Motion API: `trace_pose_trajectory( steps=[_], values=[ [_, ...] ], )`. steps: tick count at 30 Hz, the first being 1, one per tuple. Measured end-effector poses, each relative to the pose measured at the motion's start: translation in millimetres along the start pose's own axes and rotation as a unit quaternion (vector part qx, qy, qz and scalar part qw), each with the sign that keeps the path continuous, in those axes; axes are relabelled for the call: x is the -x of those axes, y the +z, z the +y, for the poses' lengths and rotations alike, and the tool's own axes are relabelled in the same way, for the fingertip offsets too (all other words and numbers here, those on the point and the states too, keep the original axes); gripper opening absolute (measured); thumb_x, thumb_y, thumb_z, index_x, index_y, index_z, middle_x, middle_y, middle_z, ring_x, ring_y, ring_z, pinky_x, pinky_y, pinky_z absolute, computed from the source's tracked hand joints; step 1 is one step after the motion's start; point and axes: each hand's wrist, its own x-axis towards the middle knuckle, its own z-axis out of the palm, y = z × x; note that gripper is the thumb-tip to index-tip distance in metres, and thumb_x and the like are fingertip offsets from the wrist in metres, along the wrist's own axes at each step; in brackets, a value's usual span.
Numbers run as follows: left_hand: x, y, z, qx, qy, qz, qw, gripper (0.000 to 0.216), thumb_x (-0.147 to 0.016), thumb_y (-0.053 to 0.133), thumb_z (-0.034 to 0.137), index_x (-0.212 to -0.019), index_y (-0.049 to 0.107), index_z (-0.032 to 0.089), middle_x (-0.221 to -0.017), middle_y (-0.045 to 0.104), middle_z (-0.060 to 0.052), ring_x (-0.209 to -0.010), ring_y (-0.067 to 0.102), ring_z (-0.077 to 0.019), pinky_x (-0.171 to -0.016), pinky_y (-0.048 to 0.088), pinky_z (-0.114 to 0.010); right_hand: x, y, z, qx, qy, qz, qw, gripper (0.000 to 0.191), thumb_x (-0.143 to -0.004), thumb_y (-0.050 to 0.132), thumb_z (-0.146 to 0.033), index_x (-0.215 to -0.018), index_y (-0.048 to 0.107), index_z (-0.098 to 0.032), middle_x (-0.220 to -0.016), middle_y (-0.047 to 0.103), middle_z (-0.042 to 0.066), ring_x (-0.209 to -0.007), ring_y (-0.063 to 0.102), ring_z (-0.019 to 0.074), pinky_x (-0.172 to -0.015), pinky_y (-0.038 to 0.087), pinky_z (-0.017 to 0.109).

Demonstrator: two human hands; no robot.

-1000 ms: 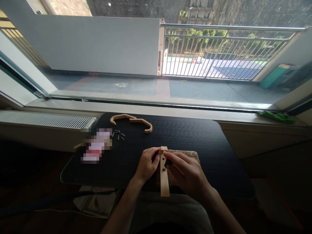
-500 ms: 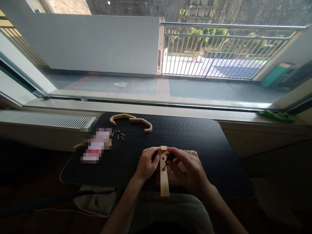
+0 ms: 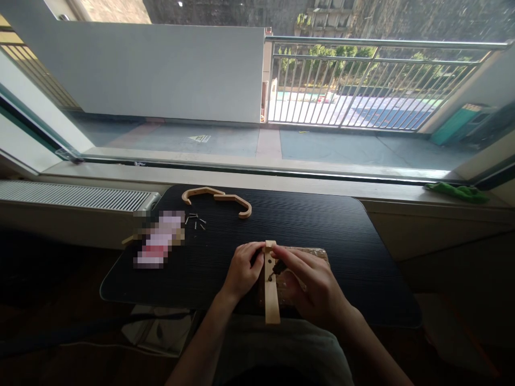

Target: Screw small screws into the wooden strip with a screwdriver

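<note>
I am watching the wooden strip (image 3: 272, 305) lying lengthwise across the brown wrapped block (image 3: 323, 254) at the near side of the black table (image 3: 306, 217), its near end jutting past the block. The right hand (image 3: 319, 279) is gripping a small dark tool (image 3: 278, 266), whose tip is meeting a dark spot on the strip. The left hand (image 3: 242, 271) is curling against the strip's left edge near the far end; I cannot tell whether it is clamping or merely pressing. I am judging the strip light, stiff and fairly smooth, unlikely to dent under fingers but liable to pivot or skid on the wrapping. I am favoring a hold on both long edges near the holes, leaving the tool room. Two wooden hooks (image 3: 239, 203) and some screws (image 3: 196, 217) are lying farther off.
</note>
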Motion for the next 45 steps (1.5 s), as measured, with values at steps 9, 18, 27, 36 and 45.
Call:
trace_pose_trajectory(
  steps=[9,18,27,36,45],
  values=[
    [1,1,-2,0.000,0.009,0.007,1.000,0.023,-0.089,0.051,0.019,-0.105,0.067,0.018,-0.104,0.074,-0.008,-0.102,0.067,-0.0239,-0.094,0.050,-0.042,-1,-2,-1,-0.034,0.020,-0.027,0.999,0.051,-0.093,0.040,-0.007,-0.142,0.042,-0.021,-0.120,0.065,0.012,-0.110,0.063,0.0220,-0.092,0.053,0.037],
    [4,-12,11,0.121,-0.023,0.062,0.990,0.023,-0.091,0.048,0.019,-0.104,0.067,0.019,-0.111,0.069,-0.008,-0.108,0.064,-0.0206,-0.097,0.050,-0.036,-2,-5,-5,-0.034,0.022,-0.051,0.998,0.043,-0.093,0.041,-0.005,-0.133,0.048,-0.018,-0.111,0.067,0.011,-0.103,0.066,0.0212,-0.084,0.055,0.032],
    [10,-47,56,0.129,0.057,-0.011,0.990,0.020,-0.090,0.054,0.020,-0.105,0.067,0.020,-0.102,0.072,-0.007,-0.095,0.067,-0.0204,-0.086,0.054,-0.032,-3,-4,-8,-0.044,0.022,-0.055,0.997,0.043,-0.094,0.041,-0.008,-0.135,0.048,-0.020,-0.124,0.063,0.012,-0.111,0.063,0.0214,-0.092,0.054,0.035],
    [10,-41,55,0.091,0.056,-0.029,0.994,0.026,-0.085,0.065,0.022,-0.110,0.063,0.021,-0.103,0.071,-0.006,-0.096,0.067,-0.0209,-0.086,0.053,-0.032,-6,-8,-5,-0.004,-0.004,-0.034,0.999,0.039,-0.094,0.046,-0.010,-0.132,0.051,-0.019,-0.117,0.069,0.011,-0.106,0.064,0.0217,-0.089,0.053,0.038],
    [13,-36,48,0.107,0.034,-0.043,0.993,0.014,-0.085,0.069,0.031,-0.092,0.069,0.019,-0.085,0.072,-0.003,-0.078,0.067,-0.0175,-0.074,0.053,-0.028,-7,-7,-4,0.025,-0.003,-0.024,0.999,0.035,-0.096,0.046,-0.014,-0.130,0.053,-0.020,-0.112,0.071,0.009,-0.093,0.064,0.0201,-0.080,0.052,0.036]
  ],
)
